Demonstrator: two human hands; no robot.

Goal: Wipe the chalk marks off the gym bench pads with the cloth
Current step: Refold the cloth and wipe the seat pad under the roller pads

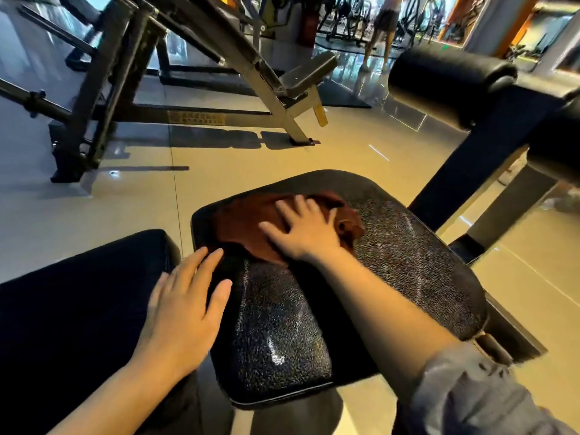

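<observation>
A black seat pad with a speckled, shiny surface fills the middle of the view. A brown cloth lies crumpled on its far left part. My right hand presses flat on the cloth with fingers spread. My left hand rests with straight fingers on the pad's left edge, over the gap to a second black pad at the lower left. No chalk marks can be told apart from the glare on the pad.
A black roller pad on a dark frame stands at the upper right. A metal incline bench frame stands on the tiled floor beyond. A person stands far back near other machines.
</observation>
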